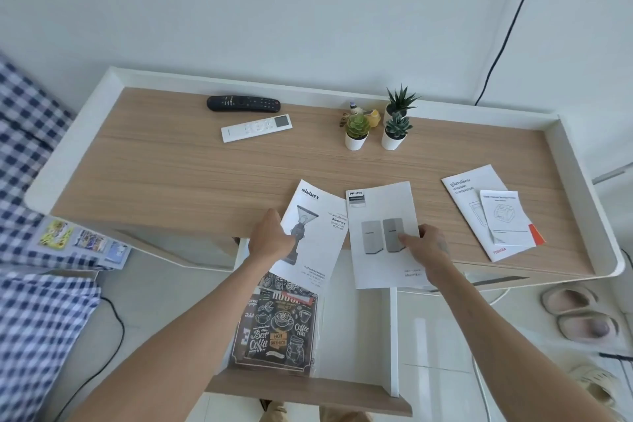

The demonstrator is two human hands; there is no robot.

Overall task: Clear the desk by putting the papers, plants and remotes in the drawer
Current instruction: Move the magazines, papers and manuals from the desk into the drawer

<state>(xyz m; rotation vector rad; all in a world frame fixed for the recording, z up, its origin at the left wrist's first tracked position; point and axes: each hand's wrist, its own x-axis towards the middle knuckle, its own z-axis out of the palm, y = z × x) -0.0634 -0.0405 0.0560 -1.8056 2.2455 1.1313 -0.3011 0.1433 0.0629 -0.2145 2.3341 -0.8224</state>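
My left hand (pixel 270 236) grips the left edge of the Minimex manual (pixel 318 229), which hangs over the desk's front edge. My right hand (pixel 426 243) holds the Philips booklet (pixel 380 216) at its right side. Below them the drawer (pixel 359 336) stands pulled out, with a black coffee-print sheet (pixel 277 329) lying in it. Two more manuals (pixel 493 212) lie at the right of the desk (pixel 178 175). A black remote (pixel 243 103) and a white remote (pixel 257 127) rest at the back. Three small potted plants (pixel 376 130) stand at the back right, with a small yellow ornament (pixel 371 118) beside them.
A raised white rim (pixel 582 161) runs round the desk's back and sides. A checked blue bedcover (pixel 30 319) is at the left, with cards on it. Slippers (pixel 579 312) sit on the floor at the right. A black cable (pixel 513 20) runs down the wall.
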